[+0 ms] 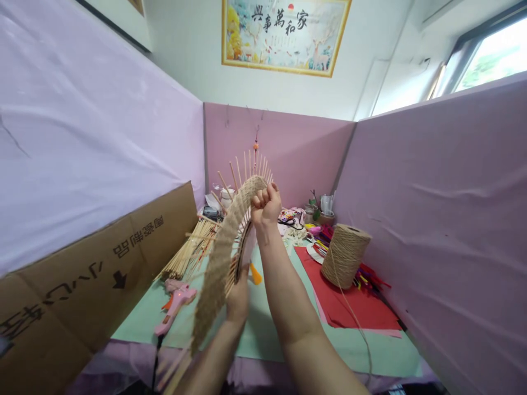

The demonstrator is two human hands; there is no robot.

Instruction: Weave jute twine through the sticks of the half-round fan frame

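A round basket frame of thin wooden sticks, with a wide band of twine woven through them (224,241), is held up on edge over the table. My right hand (267,204) is closed around the upper edge of the weave, fingers curled. Lower down, my left hand (239,293) grips the frame near its base; its fingers are mostly hidden behind the base. Stick ends fan out beyond the band at the top and left. To the right stands a large spool of twine (346,255), a loose strand hanging from it to the table's front edge.
A pink glue gun (177,307) lies at the left by a pile of sticks (187,249). A cardboard sheet (102,280) walls the left side. Red felt (341,304) lies under the spool. Jars and craft supplies stand at the back right.
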